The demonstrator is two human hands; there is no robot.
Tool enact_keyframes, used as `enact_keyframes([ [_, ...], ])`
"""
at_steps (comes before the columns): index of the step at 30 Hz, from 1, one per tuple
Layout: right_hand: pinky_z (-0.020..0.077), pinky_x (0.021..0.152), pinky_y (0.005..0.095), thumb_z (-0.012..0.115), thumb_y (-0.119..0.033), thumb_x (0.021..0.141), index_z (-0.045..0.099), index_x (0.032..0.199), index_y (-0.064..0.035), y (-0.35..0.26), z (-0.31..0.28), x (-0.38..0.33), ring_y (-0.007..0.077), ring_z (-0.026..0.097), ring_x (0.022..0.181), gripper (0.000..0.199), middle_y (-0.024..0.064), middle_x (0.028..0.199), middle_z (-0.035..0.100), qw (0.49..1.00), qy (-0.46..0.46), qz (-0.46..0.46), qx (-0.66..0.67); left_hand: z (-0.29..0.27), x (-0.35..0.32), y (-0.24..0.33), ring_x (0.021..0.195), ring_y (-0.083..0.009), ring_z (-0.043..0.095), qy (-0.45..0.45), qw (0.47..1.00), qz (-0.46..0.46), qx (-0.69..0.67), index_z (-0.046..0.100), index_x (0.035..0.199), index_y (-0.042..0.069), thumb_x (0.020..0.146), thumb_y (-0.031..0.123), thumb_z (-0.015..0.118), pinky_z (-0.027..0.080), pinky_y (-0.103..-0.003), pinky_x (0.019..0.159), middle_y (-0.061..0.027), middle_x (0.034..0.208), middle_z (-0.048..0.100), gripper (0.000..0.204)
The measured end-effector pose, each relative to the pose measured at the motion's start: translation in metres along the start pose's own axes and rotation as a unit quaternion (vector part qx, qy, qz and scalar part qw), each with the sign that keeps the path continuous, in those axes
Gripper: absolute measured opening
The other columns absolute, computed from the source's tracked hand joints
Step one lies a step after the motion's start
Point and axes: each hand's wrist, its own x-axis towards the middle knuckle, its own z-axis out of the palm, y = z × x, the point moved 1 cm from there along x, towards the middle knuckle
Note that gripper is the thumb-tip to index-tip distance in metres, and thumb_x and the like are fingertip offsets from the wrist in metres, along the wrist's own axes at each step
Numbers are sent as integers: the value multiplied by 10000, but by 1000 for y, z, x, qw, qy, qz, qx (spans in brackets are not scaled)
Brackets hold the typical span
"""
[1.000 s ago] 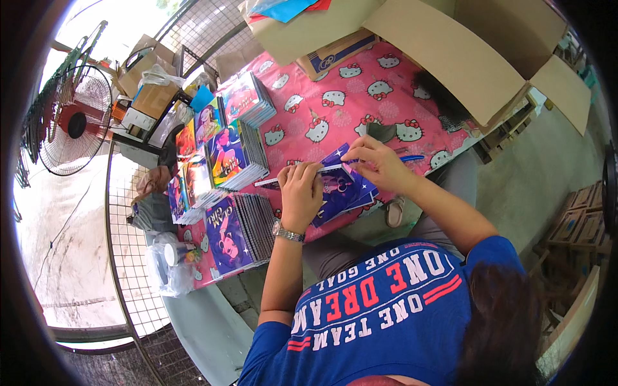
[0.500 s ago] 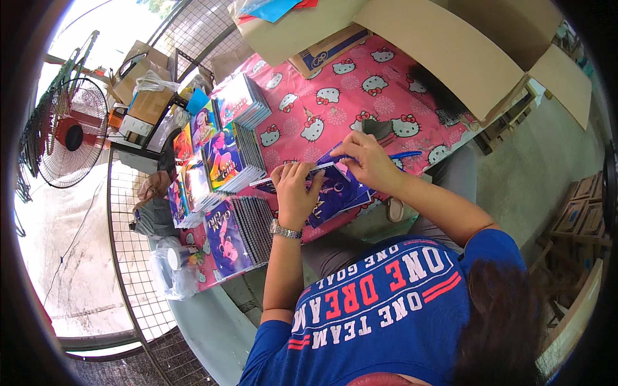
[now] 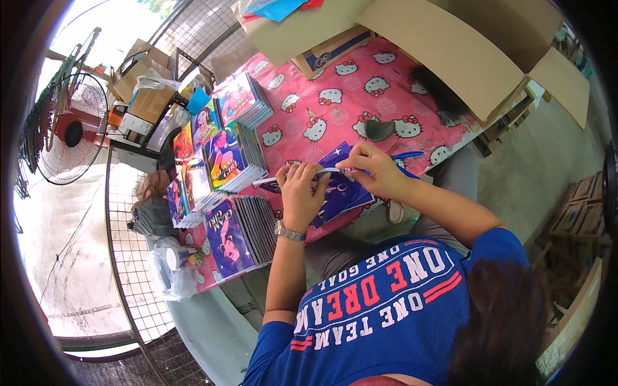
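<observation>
A notebook with a purple cover, its pale edge (image 3: 329, 170) turned up toward me, is held between my two hands above the pink table cover. My left hand (image 3: 300, 193), with a metal watch on its wrist, grips its left part, thumb on the near side. At its right end, the bent fingers of my right hand (image 3: 372, 168) pinch the edge. Beneath lies another purple notebook (image 3: 341, 201), partly covered by my hands. A blue pen (image 3: 408, 155) rests just beyond my right hand, near a dark grey-green object (image 3: 378, 130) that I cannot make out.
Stacks of colourful notebooks (image 3: 225, 157) fill the table's left side; a purple stack (image 3: 230, 239) stands nearest me. A large open cardboard box (image 3: 450, 58) is at the far right. A clear plastic bag (image 3: 168, 273) hangs by the left edge. A fan (image 3: 73, 133) stands farther left.
The held notebook has tipped from showing its cover to standing nearly edge-on. My right hand has shifted slightly down and right, to the edge, uncovering the dark object. My left hand keeps its grip.
</observation>
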Motion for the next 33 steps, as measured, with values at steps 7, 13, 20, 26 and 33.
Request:
enact_keyframes([
  [7,510,789,378,634,-54,882,611,1211,-46,-32,-11,5,321,641,905,330,111,889,612,995,26,52,-86,14,4,20,1036,-244,583,-16,998,49,29,565,1191,133,813,78,614,313,-501,1039,-60,1059,625,385],
  [13,510,820,458,648,-181,885,548,1244,-79,-37,-15,7,397,653,912,387,170,991,674,983,-43,58,-167,16,5,23,996,-248,586,-22,998,57,34,596,1082,125,812,50,604,314,-489,1039,-51,1012,620,280],
  [20,530,834,466,574,-373,955,544,1282,-64,62,-16,37,363,639,970,451,235,1131,618,928,-47,368,-32,13,-6,28,1242,-283,478,-36,995,-34,84,623,1034,146,814,45,608,104,-713,1060,-22,1154,607,242],
  [26,504,885,444,657,-516,848,610,1176,-60,150,5,16,331,605,1005,564,164,1079,624,831,30,236,-503,18,-23,16,1498,-381,89,19,979,-161,124,643,1027,185,853,60,611,-105,-833,963,-24,1483,416,217],
  [33,482,831,326,712,-432,829,660,1004,-74,40,-32,55,158,583,934,402,37,998,615,897,-207,199,336,19,-18,3,1327,-358,353,12,988,-151,33,660,986,137,783,144,735,77,-720,1053,-48,1216,568,216],
])
